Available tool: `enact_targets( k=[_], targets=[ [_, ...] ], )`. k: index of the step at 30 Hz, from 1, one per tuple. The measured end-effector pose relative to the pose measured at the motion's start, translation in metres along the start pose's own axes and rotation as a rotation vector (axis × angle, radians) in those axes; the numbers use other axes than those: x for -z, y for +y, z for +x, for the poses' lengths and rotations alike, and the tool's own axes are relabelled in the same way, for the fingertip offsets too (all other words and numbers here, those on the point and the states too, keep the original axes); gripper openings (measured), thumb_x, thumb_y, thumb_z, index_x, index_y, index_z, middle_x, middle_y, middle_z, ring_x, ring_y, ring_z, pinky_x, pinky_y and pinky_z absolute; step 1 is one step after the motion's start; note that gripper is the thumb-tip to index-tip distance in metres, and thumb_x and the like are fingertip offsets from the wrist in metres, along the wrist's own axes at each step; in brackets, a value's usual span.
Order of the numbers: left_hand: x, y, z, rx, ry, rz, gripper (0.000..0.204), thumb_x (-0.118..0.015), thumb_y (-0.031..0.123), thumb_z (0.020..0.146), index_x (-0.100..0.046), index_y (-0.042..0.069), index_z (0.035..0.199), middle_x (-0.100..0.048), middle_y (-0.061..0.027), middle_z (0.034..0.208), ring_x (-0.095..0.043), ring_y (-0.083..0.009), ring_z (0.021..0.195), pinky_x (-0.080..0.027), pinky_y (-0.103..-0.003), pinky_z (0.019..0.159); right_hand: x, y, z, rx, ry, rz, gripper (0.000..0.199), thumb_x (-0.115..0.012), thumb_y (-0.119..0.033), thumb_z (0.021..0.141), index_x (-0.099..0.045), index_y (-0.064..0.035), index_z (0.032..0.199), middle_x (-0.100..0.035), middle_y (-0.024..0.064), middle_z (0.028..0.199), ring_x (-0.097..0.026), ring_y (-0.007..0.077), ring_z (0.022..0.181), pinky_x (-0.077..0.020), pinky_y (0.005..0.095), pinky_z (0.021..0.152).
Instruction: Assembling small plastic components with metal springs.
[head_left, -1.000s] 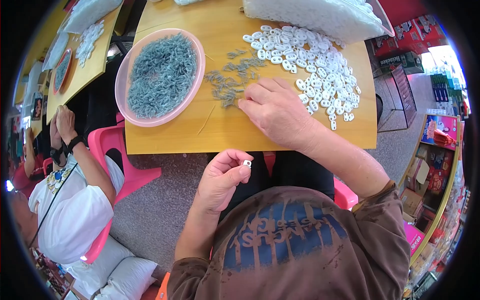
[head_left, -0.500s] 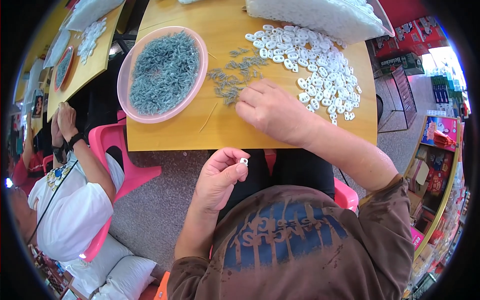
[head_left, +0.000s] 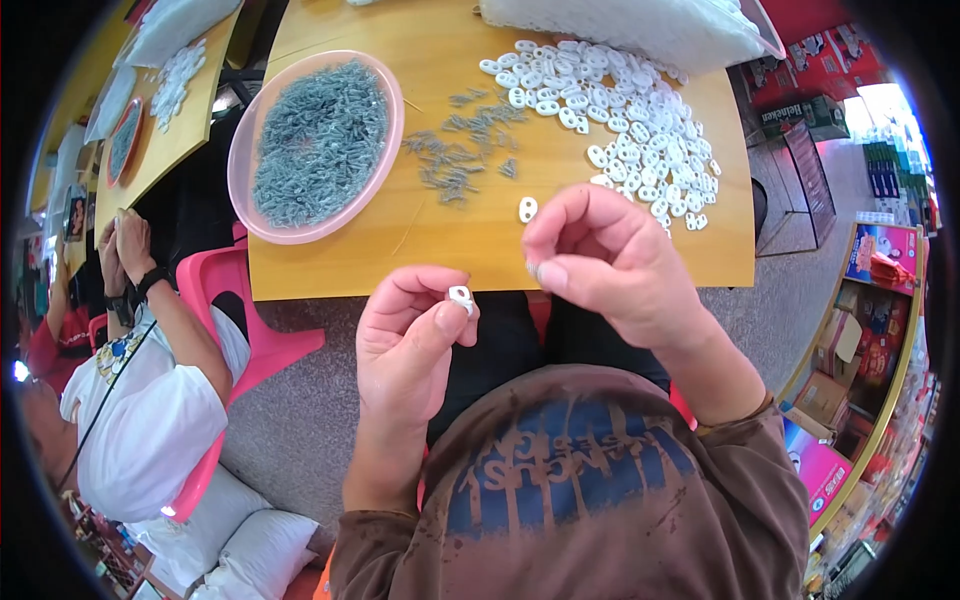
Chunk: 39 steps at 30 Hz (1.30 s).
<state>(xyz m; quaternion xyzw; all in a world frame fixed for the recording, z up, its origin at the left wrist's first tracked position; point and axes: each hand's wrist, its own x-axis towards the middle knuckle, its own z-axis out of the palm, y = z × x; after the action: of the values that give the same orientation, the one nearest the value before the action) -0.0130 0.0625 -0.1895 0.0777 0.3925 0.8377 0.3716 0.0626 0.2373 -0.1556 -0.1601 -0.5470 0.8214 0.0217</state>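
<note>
Left hand pinches white piece; right hand pinches small metal part — apart.

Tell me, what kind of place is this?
Probably a small shop doubling as a hand-assembly spot: stocked goods shelves, a wooden table with loose white plastic pieces, and a pink bowl of grey metal parts.

White piece pinched in left hand near right hand
</note>
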Motion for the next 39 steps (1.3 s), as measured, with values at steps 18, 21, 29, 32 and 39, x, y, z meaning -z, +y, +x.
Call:
enact_targets(
  k=[18, 21, 29, 32, 39],
  targets=[
    [-0.032, 0.001, -0.020, -0.065, -0.071, 0.326, 0.021, -0.059, -0.002, 0.081, -0.056, -0.004, 0.101, -0.055, -0.0051, 0.088, -0.055, -0.0082, 0.076, -0.044, -0.019, 0.068, 0.002, 0.003, -0.032, -0.068, -0.143, 0.196, 0.021, -0.060, 0.003, 0.078, -0.048, -0.0054, 0.092, -0.053, 0.0015, 0.086, -0.051, 0.0072, 0.081, -0.0427, 0.0221, 0.074],
    [-0.031, -0.001, -0.021, -0.102, -0.090, 0.378, 0.019, -0.058, -0.003, 0.080, -0.057, -0.004, 0.100, -0.055, -0.0059, 0.089, -0.054, -0.0086, 0.077, -0.044, -0.019, 0.069, 0.002, 0.003, -0.034, -0.046, -0.168, 0.118, 0.020, -0.058, 0.004, 0.078, -0.048, -0.0053, 0.092, -0.052, 0.0009, 0.086, -0.050, 0.0071, 0.080, -0.0422, 0.0223, 0.075],
    [-0.032, -0.004, -0.023, -0.086, -0.107, 0.425, 0.019, -0.058, -0.005, 0.080, -0.058, -0.003, 0.098, -0.054, -0.0065, 0.091, -0.054, -0.0091, 0.081, -0.043, -0.020, 0.071, 0.003, 0.003, -0.036, -0.002, -0.157, 0.028, 0.018, -0.056, 0.004, 0.079, -0.047, -0.0046, 0.092, -0.051, 0.0002, 0.085, -0.050, 0.0069, 0.079, -0.0416, 0.0223, 0.075],
    [-0.032, -0.004, -0.023, -0.083, -0.107, 0.434, 0.018, -0.057, -0.006, 0.080, -0.058, -0.003, 0.098, -0.054, -0.0065, 0.091, -0.054, -0.0093, 0.080, -0.043, -0.020, 0.071, 0.004, 0.004, -0.036, 0.003, -0.155, 0.001, 0.018, -0.055, 0.005, 0.079, -0.048, -0.0043, 0.092, -0.050, 0.0001, 0.085, -0.050, 0.0067, 0.079, -0.0417, 0.0218, 0.074],
    [-0.030, -0.010, -0.023, -0.178, -0.070, 0.566, 0.020, -0.059, -0.007, 0.078, -0.059, -0.002, 0.097, -0.055, -0.0072, 0.090, -0.053, -0.0102, 0.078, -0.043, -0.020, 0.069, 0.003, 0.007, -0.035, 0.033, -0.127, -0.093, 0.018, -0.054, 0.007, 0.079, -0.049, -0.0040, 0.092, -0.050, -0.0008, 0.085, -0.050, 0.0049, 0.079, -0.0425, 0.0199, 0.073]
  ],
)
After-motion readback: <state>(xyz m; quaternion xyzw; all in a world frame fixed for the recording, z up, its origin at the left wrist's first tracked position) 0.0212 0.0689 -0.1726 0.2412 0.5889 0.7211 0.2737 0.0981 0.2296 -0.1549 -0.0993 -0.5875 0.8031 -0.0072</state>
